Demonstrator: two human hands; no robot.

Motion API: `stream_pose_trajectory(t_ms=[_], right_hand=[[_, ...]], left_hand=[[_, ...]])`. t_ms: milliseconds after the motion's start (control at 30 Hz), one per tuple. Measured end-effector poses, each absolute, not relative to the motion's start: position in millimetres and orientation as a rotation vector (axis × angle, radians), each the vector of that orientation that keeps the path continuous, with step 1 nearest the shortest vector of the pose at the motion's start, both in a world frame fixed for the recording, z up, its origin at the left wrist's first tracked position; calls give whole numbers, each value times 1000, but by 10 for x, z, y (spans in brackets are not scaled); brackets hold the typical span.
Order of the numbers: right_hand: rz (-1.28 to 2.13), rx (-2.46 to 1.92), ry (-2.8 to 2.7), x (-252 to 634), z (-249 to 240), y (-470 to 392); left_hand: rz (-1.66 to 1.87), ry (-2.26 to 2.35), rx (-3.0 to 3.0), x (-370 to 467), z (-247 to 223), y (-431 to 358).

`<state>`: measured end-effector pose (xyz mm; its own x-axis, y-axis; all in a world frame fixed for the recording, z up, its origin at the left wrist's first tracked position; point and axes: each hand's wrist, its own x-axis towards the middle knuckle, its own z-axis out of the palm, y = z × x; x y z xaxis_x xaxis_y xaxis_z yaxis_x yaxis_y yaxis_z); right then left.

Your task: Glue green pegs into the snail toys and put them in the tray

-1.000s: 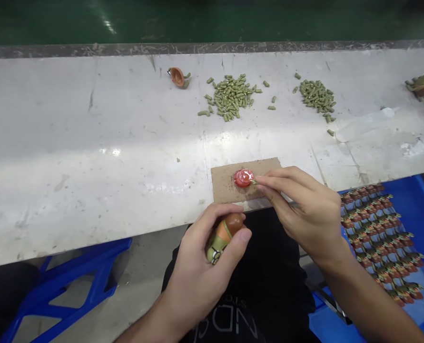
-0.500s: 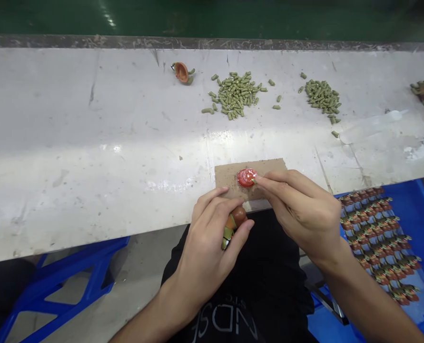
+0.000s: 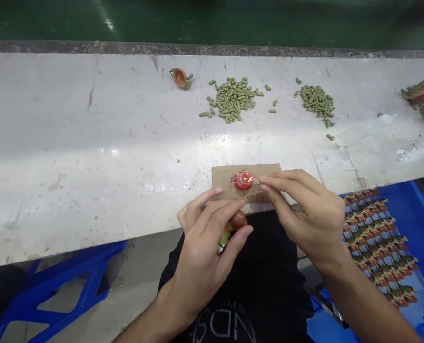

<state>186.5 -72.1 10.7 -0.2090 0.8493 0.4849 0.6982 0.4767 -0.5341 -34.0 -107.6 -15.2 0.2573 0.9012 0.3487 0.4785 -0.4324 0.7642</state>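
Your left hand [image 3: 208, 233] curls round a painted figurine [image 3: 238, 219], near the table [image 3: 72, 152]. Your right hand [image 3: 306, 209] pinches a small green piece [image 3: 257, 181] over cardboard [image 3: 221, 177], close by a glossy red blob [image 3: 243, 180].

Two piles of pieces [image 3: 234, 100] are spread near the desk's [image 3: 72, 181] far edge. At its near edge, cardboard [image 3: 223, 178] is laid under a disc [image 3: 243, 180]. Below, to the right, figures [image 3: 379, 243] are lined up in a crate [image 3: 419, 202].

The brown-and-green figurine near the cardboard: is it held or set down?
Held: the left hand wraps around the brown-and-green figurine beside the cardboard, leaving only part showing. Its underside is hidden.
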Motion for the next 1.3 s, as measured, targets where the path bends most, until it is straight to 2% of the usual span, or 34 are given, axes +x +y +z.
stream_pose_trajectory(t_ms=[100, 200, 333, 500, 700, 900, 1000, 1300], right_hand=[[378, -1326, -1871, 1851, 80, -730], [516, -1381, -1749, 1823, 56, -745], [726, -1427, -1549, 1800, 13, -761], [809, -1440, -1483, 1792, -15, -764], [789, -1433, -1416, 1768, 114, -776], [1192, -1335, -1166, 1791, 240, -824], [1286, -1298, -1100, 1810, 257, -853], [1306, -1320, -1140, 1826, 274, -847]], left_hand=[[1156, 1121, 1930, -382, -119, -1093], [1173, 1070, 1583, -384, -89, -1124], [1080, 1043, 1069, -333, -55, -1138], [954, 984, 858, -308, -59, -1099], [987, 855, 785, -295, -41, -1030], [973, 933, 917, -263, -41, -955], [971, 914, 959, -253, -65, -936], [935, 911, 1031, -271, -73, -937]])
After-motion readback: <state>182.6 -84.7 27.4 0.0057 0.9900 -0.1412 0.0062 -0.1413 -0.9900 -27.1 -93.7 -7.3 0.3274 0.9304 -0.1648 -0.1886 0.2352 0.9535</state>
